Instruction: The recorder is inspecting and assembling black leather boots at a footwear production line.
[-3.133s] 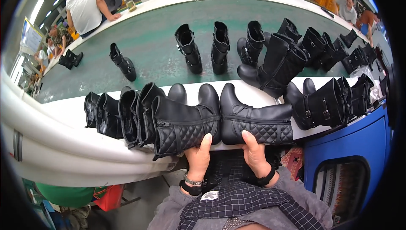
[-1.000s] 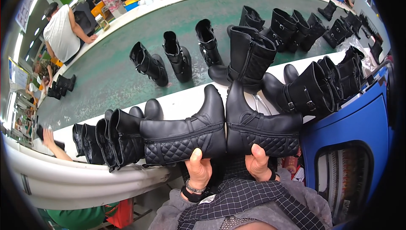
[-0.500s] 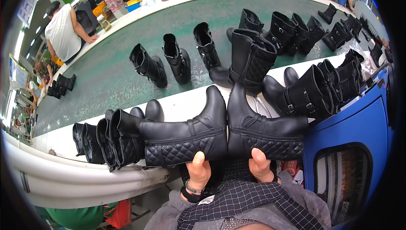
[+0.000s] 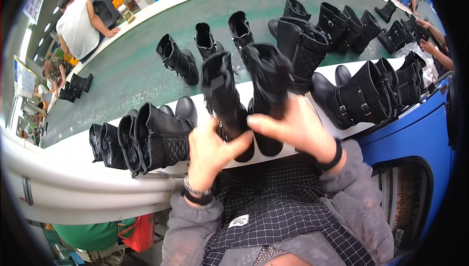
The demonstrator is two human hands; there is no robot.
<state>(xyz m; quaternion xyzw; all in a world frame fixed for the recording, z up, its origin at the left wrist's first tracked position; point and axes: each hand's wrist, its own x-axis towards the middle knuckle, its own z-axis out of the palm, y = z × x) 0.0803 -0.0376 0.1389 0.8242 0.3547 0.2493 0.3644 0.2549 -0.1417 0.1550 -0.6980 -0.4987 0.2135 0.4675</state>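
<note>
Two black boots stand upright in front of me, toes toward me, their shafts blurred by motion: a left boot (image 4: 220,85) and a right boot (image 4: 267,73). My left hand (image 4: 210,151) grips the lower part of the left one, thumb across its front. Around the lower shaft of the right one, my right hand (image 4: 298,126) is closed, its thumb pointing left; its other fingers are partly hidden. Close by my left hand, a boot with a quilted side (image 4: 168,139) stands in a row of several others. Behind my right hand is a tall zipped boot (image 4: 300,51).
Several buckled boots (image 4: 364,97) line the white ledge at right, beside a blue machine (image 4: 405,134). More boots (image 4: 178,63) stand on the green table (image 4: 132,75). A person in white (image 4: 80,29) leans on its far edge; a co-worker's hands (image 4: 427,36) hold a boot at far right.
The two boots went from lying on their sides, soles together, to standing upright. My hands moved up and forward, from beneath the shafts to around the boots' lower parts. Co-worker's hands appeared at right.
</note>
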